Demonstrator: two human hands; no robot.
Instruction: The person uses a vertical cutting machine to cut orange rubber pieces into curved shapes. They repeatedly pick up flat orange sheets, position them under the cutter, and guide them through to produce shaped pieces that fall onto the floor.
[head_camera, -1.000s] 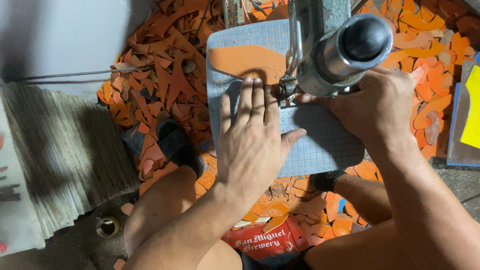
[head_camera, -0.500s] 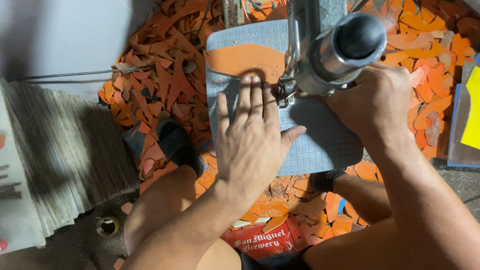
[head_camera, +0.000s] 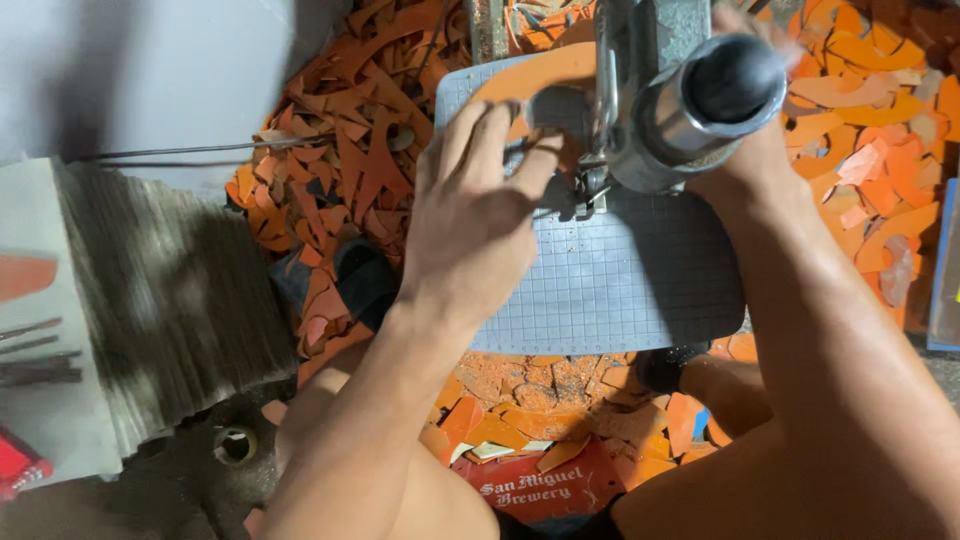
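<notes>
1. Orange sheet piece (head_camera: 545, 72) lies on the grey gridded cutting mat (head_camera: 620, 285), under the left hand's fingertips.
2. Left hand (head_camera: 470, 225) presses flat on the piece, fingers spread, grasping nothing.
3. Right hand (head_camera: 745, 165) sits behind the metal machine head (head_camera: 690, 100); its grip cannot be determined.
4. Orange offcuts (head_camera: 340, 160) surround both hands.
</notes>
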